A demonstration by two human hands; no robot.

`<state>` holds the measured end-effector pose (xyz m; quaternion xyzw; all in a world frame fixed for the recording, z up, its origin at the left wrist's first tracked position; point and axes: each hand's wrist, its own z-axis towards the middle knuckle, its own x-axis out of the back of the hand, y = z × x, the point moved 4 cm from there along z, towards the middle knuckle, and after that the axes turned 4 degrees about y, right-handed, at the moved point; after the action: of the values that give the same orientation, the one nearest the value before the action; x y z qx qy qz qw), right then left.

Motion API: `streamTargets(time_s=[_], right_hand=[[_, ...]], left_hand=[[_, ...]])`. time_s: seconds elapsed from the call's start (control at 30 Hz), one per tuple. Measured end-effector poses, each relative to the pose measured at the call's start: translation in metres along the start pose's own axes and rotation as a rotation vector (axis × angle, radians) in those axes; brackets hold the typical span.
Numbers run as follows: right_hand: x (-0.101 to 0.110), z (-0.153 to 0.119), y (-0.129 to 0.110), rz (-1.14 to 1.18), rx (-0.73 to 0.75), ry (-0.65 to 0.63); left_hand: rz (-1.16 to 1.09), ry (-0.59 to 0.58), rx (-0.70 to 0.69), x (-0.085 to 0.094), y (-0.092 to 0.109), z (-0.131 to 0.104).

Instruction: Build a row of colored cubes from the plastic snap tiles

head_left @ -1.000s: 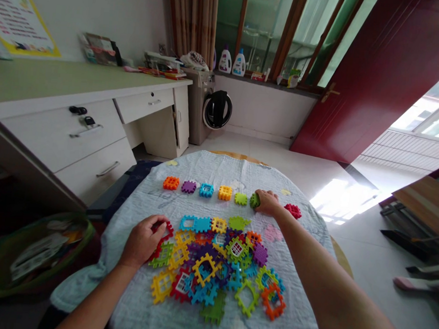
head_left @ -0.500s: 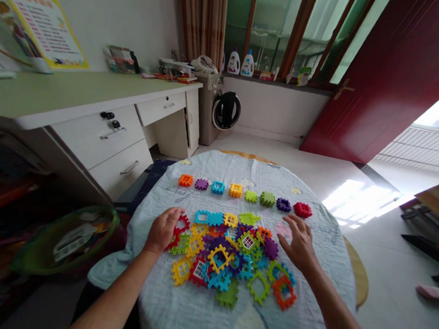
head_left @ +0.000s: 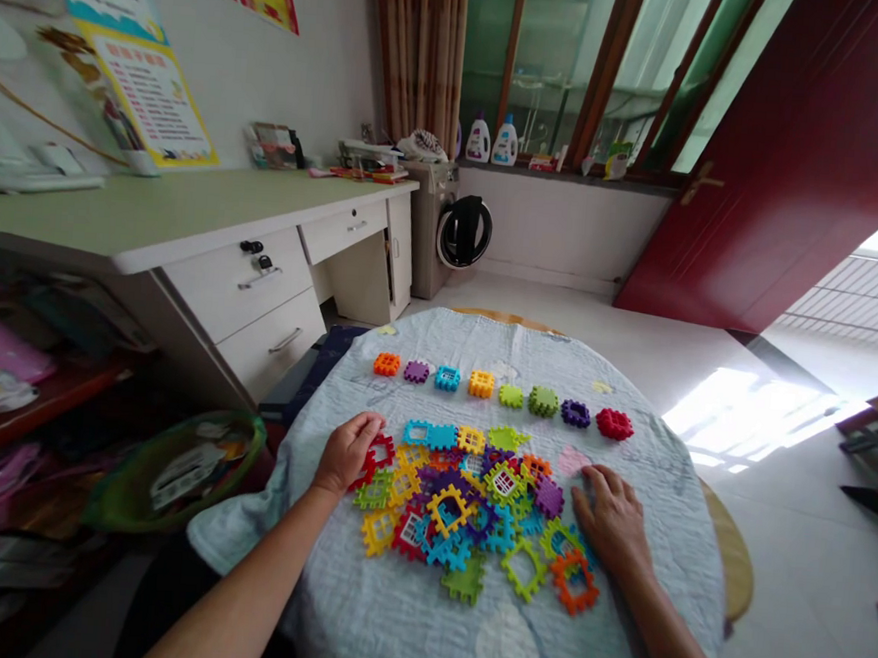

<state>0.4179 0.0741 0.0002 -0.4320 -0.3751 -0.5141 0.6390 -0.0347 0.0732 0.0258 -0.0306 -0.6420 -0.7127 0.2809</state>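
My left hand (head_left: 349, 451) rests on the cloth at the left edge of a heap of plastic interlocking building pieces (head_left: 450, 510), right beside a red piece (head_left: 380, 452). Its fingers are curled together, and whatever they may hold is hidden. Flat on the cloth to the right of the heap lies my right hand (head_left: 612, 517), fingers stretched forward and nothing in them. A purple piece (head_left: 549, 496) and an orange frame piece (head_left: 574, 582) are nearest to it. Beyond the heap runs a row of small assembled blocks, from an orange block (head_left: 386, 364) to a red block (head_left: 614, 424).
A pale blue cloth (head_left: 402, 637) covers the round table. Left of it stand a desk with drawers (head_left: 239, 275) and a green basket (head_left: 116, 492) full of things. A washing machine (head_left: 431, 238) is at the back, and a red door (head_left: 781, 163) is on the right.
My right hand has come down onto the cloth, its fingers now flatter. My left hand keeps its place by the red pieces. The whole view has shifted slightly.
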Motion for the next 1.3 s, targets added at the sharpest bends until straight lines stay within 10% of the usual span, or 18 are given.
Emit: streamTargets(time_s=[0.4, 0.7, 1.3], right_hand=[[0.005, 0.002, -0.005, -0.051, -0.035, -0.057], [0.012, 0.002, -0.011, -0.064, -0.044, -0.052], [0.013, 0.002, -0.011, -0.042, -0.058, -0.049]], left_hand=[[0.401, -0.268, -0.065, -0.014, 0.021, 0.017], [0.662, -0.593, -0.331, -0.067, 0.047, 0.031], [0.663, -0.508, -0.285, -0.062, 0.061, 0.054]])
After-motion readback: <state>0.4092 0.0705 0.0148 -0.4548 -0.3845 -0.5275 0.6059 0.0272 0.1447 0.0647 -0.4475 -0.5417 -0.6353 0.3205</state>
